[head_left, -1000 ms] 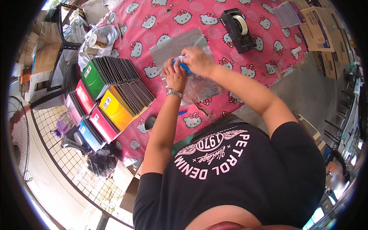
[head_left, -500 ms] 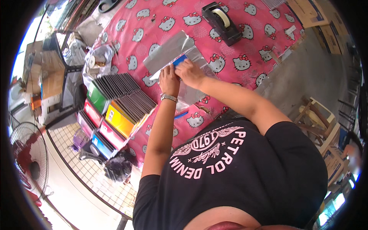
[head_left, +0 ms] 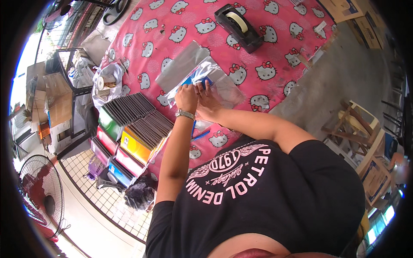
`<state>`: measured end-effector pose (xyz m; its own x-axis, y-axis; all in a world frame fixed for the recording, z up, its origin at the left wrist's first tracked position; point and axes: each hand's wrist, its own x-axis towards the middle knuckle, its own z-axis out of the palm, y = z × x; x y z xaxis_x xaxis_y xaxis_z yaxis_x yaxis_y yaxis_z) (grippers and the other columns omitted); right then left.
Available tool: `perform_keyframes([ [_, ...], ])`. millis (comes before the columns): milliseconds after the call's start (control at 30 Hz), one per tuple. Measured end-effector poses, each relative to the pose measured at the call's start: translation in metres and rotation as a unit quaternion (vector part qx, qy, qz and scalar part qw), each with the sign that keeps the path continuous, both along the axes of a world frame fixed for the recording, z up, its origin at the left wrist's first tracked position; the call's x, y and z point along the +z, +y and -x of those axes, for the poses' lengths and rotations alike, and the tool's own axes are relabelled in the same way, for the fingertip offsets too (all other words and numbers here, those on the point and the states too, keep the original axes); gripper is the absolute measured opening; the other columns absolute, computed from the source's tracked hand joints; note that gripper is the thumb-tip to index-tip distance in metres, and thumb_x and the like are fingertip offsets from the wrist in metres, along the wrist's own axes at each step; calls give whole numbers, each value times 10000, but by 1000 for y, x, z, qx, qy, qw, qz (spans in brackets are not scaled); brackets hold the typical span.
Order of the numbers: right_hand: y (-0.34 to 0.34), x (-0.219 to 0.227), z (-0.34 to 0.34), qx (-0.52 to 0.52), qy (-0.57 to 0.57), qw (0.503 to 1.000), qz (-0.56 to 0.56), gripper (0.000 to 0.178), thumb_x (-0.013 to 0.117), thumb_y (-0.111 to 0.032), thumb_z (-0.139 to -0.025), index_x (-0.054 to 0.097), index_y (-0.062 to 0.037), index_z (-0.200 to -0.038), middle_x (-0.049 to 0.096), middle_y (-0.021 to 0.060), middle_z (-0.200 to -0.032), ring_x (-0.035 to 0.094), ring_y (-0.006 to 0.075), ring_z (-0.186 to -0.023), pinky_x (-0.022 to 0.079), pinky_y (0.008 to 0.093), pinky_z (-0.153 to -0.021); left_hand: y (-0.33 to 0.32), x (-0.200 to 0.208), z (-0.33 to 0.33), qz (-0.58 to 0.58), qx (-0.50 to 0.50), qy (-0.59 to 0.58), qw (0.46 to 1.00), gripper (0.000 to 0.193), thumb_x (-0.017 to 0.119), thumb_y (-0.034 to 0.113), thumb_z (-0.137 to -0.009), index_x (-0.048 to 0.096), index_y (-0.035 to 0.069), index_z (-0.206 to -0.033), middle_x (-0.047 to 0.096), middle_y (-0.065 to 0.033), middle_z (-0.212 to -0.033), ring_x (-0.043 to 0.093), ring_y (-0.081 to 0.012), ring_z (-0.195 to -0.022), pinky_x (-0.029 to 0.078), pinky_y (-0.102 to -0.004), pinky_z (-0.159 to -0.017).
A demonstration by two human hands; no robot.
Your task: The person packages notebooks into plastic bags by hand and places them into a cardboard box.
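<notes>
A clear plastic bag (head_left: 226,87) lies on the pink table, with a flat blue item (head_left: 187,80) showing under the shiny film; its exact kind is hard to make out. My left hand (head_left: 186,99), a metal watch on its wrist, has curled fingers closed on the near edge of the plastic. Beside it, touching, my right hand (head_left: 209,104) rests on the film with its fingers stretched out and apart. More grey-looking clear plastic (head_left: 177,64) lies flat just beyond. A thin blue strip or pen (head_left: 201,135) sits nearer my body.
Stacked spiral notebooks (head_left: 131,112) with coloured covers stand at the table's left edge. A black tape dispenser (head_left: 239,27) sits at the far side. Left are a tape roll (head_left: 102,83) and a fan (head_left: 42,195); right, a wooden chair (head_left: 359,120) and cartons (head_left: 368,32).
My right hand has shifted down and opened from a curled pose into stretched fingers. Clear film now covers more of the blue item. The whole view has shifted slightly.
</notes>
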<state>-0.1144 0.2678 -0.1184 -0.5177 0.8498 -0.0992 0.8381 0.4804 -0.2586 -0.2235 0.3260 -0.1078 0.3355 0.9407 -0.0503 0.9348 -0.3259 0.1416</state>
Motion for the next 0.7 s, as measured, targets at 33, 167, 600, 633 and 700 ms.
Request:
perform_keyframes([
  [33,2,4,2,-4,18,1000,-7,895,597,-634,-743,458,18,-1341,334,331,-1412,196,508,-1360,42,696,-1069,-2,-2,0,-6,1,-5,1000,134,572,184,-799,675,102,-772,657,-81,-811,634,-271,-851,516,-403,-719],
  [167,8,10,-26,-6,83,996,-22,783,610,-597,-752,521,-29,-1284,430,226,-1377,268,418,-1350,95,656,-1082,-3,2,-6,52,39,42,997,156,541,153,-819,668,105,-896,682,-74,-903,651,-251,-877,527,-381,-731],
  [600,115,12,-269,-417,460,726,295,199,649,-220,-875,677,-39,-951,578,11,-814,541,140,-743,490,302,-699,-32,-13,-15,55,38,107,992,513,498,246,-883,479,-31,-1314,493,-236,-1343,493,-330,-1249,428,-380,-1012],
  [633,113,12,-268,-421,511,680,315,178,644,-199,-879,679,-37,-945,573,0,-820,534,119,-737,488,282,-686,-32,-7,-19,59,42,104,992,541,501,272,-887,460,-35,-1330,473,-243,-1360,475,-334,-1267,415,-381,-1027],
  [700,92,12,-261,-406,572,666,255,121,580,-138,-920,643,-36,-908,580,2,-829,522,91,-696,461,239,-645,-36,-5,-12,77,32,111,990,605,532,312,-876,423,-41,-1355,438,-255,-1385,458,-349,-1278,392,-386,-1048],
])
